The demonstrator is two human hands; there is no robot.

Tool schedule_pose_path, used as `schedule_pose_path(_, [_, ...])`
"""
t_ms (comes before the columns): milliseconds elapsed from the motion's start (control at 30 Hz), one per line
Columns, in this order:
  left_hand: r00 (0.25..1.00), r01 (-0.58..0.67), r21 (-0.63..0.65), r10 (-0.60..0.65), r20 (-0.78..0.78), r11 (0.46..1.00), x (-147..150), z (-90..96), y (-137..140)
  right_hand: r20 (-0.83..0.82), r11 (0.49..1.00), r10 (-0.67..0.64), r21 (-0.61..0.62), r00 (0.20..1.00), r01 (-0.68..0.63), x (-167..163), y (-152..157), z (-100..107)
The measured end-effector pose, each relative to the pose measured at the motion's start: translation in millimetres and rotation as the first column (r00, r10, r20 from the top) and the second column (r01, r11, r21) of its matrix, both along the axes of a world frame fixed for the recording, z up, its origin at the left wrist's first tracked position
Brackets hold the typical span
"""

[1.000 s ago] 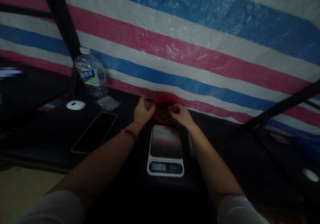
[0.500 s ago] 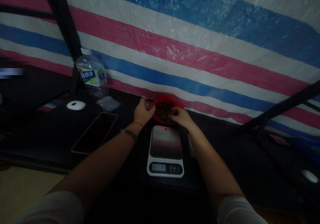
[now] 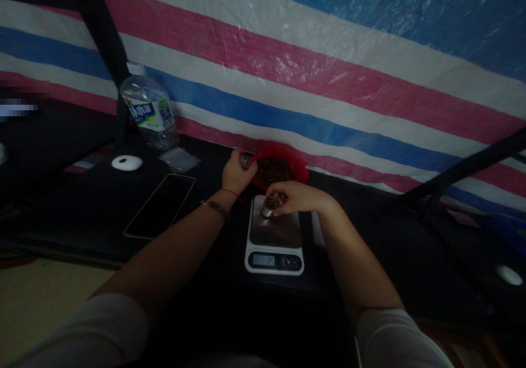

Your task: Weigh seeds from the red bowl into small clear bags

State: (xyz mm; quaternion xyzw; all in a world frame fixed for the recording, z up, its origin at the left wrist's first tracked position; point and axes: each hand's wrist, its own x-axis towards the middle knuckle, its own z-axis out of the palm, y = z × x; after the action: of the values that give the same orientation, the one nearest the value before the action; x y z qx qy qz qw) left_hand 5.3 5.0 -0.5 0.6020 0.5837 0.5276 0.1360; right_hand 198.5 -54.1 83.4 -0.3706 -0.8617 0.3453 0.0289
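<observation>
My right hand [image 3: 298, 197] is closed on a small round container [image 3: 268, 209], silvery at its base and brown above. It is held at the far left part of the plate of a white kitchen scale [image 3: 274, 266]; I cannot tell whether it rests there. Behind the scale is a red bag or bowl [image 3: 303, 173] with many small brown pieces [image 3: 274, 169] inside. At its left edge my left hand [image 3: 237, 173] curls round a small clear round object [image 3: 245, 160], mostly hidden by the fingers. The scale's display is lit, its digits too blurred to read surely.
Left of my arms lie a dark phone [image 3: 160, 206], a white oval device [image 3: 127, 163] and a clear plastic bag [image 3: 179, 159]. A large plastic bottle [image 3: 150, 110] stands behind them by a black post [image 3: 96, 25]. Striped sheeting [image 3: 287, 66] hangs behind the black table [image 3: 370, 236].
My right hand has come out of the red container toward me and is now over the scale with the small container. My left hand keeps its place at the red edge.
</observation>
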Motion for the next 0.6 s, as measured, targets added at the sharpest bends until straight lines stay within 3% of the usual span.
schedule_pose_path(200, [1.0, 0.003, 0.0, -0.003, 0.004, 1.0, 0, 2.5, -2, 0.002, 0.999, -0.028, -0.016, 1.0, 0.028, 14, 3, 4])
schedule_pose_path(333, [1.0, 0.003, -0.01, -0.003, 0.001, 1.0, 0, 1.7, 0, 0.014, 0.979, -0.16, 0.127, 0.987, 0.157, 18, 13, -3])
schedule_pose_path(600, [1.0, 0.006, -0.013, -0.006, 0.007, 1.0, 0, -1.6, 1, 0.089, 0.981, -0.123, 0.164, 0.988, 0.108, 13, 26, -28])
